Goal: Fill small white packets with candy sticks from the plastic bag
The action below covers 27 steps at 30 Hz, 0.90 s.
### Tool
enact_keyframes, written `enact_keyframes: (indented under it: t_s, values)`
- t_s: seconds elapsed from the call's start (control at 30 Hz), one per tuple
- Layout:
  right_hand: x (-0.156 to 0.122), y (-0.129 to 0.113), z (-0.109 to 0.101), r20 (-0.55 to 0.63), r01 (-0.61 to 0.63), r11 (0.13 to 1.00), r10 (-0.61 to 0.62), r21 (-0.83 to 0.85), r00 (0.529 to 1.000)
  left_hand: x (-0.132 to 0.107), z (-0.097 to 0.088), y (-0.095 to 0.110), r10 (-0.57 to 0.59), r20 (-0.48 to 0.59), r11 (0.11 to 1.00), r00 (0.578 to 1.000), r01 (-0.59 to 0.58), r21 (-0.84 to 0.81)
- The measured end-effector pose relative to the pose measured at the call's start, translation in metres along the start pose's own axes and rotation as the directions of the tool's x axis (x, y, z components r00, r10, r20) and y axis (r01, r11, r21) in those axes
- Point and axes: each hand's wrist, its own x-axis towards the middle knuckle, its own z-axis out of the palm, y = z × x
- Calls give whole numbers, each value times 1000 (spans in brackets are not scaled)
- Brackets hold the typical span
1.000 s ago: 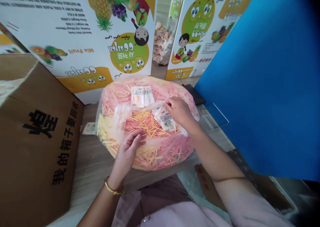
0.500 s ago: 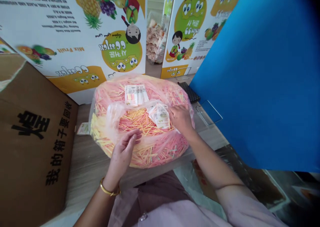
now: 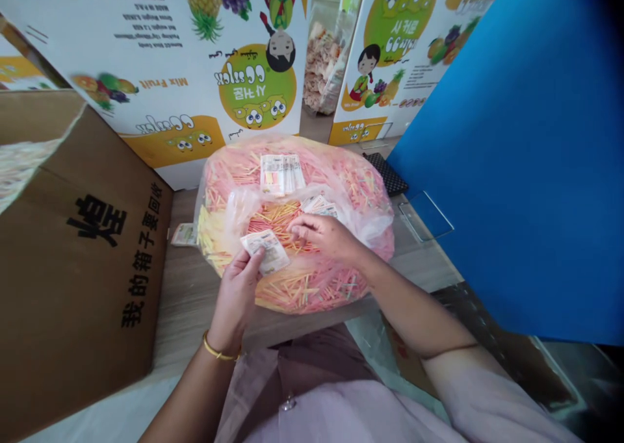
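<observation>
the two hands are apart from each other over a clear bag (image 3: 312,293) of thin pink and yellow sticks (image 3: 275,214), which rests on the worktop (image 3: 190,280). the left hand (image 3: 242,275) is clamped on a printed packet (image 3: 273,256), thumb on its upper face; the packet extends from the fingertips toward the right, above the near left part of the bag's opening. the right hand (image 3: 319,234) is over the opening, beyond and to the right of the packet and not touching it. its fingers are curled down at the sticks; whether they grip any cannot be told.

fanned packets (image 3: 319,204) lie just beyond the right hand, partly covered by it. a packet stack (image 3: 283,173) lies farther back on the bag. a stray packet (image 3: 184,234) lies on the worktop at the bag's left side, close to a brown carton (image 3: 82,287). a white carton (image 3: 190,47) with fruit print, its lettering inverted, stands behind the bag. a blue panel (image 3: 497,170) stands to the right.
</observation>
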Motion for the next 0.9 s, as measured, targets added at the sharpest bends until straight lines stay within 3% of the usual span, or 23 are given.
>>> enact_keyframes:
  t_s: [0.1,0.17,0.23,0.47,0.6,0.9]
  values:
    - [11,12,-9,-67,-27,918,0,-396,998,-2,-15,6,66,-150,996,986,-75,-55]
    - [16,14,-7,35,23,797,-2,-604,999,-3,-22,8,102,-191,993,976,-110,-33]
    - [20,13,4,139,97,708,2,-699,990,-4,-26,9,89,-200,996,976,-91,2]
    - [38,11,44,181,183,582,-62,-792,981,-4,-26,2,76,-173,997,982,-74,18]
    - [46,16,46,258,256,561,-77,-787,963,-5,-29,5,88,-209,996,974,-84,30]
    - [38,9,36,258,293,456,-139,-840,956,-4,-32,10,127,-231,992,964,-126,23]
